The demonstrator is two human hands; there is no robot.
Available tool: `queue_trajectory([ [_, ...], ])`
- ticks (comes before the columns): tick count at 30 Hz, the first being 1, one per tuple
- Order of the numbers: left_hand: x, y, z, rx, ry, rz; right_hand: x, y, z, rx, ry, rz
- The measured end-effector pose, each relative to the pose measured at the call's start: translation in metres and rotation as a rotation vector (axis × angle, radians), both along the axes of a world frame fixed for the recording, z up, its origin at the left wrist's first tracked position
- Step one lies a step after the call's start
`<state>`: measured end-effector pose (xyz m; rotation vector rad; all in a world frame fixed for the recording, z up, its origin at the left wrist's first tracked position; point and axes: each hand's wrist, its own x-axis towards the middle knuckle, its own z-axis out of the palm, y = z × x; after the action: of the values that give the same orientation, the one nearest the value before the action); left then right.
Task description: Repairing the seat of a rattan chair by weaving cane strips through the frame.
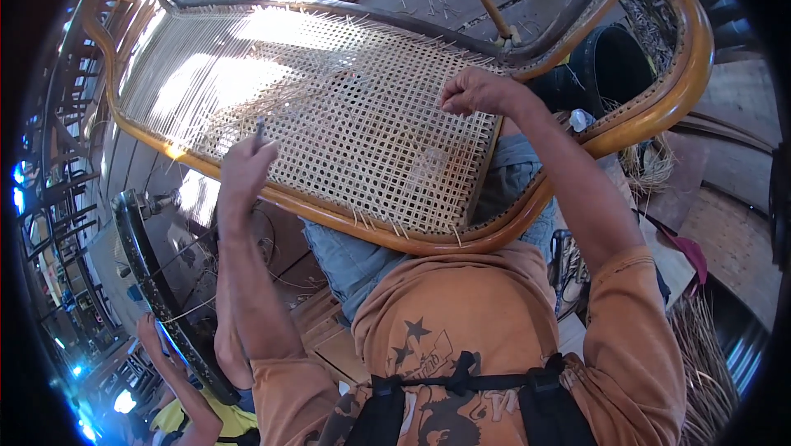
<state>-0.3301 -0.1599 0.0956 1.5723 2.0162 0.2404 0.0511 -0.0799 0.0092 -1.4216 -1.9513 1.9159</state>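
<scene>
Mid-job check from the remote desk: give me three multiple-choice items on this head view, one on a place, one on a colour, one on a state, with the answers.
1. Where is the right hand?
A. at the far edge of the woven cane panel
B. on the floor
C. in a pocket

2. What colour is the curved chair frame?
A. blue
B. honey-orange
C. white

3. How is the left hand?
A. open and flat
B. closed on a thin tool
C. out of view

Answers: A, it pinches strands there; B, the glossy rim shows it; B, fingers wrap the tool.
</scene>
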Motion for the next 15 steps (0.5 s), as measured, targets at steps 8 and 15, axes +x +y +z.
queue_trajectory([
  [8, -0.042, -0.039, 0.022, 0.000, -0.072, 0.242, -0.023, -0.011, -0.029, 0.068, 0.023, 0.021],
  [15, -0.056, -0.056, 0.013, -0.263, -0.168, 0.271, -0.074, -0.024, -0.023, -0.031, 0.002, -0.002],
])
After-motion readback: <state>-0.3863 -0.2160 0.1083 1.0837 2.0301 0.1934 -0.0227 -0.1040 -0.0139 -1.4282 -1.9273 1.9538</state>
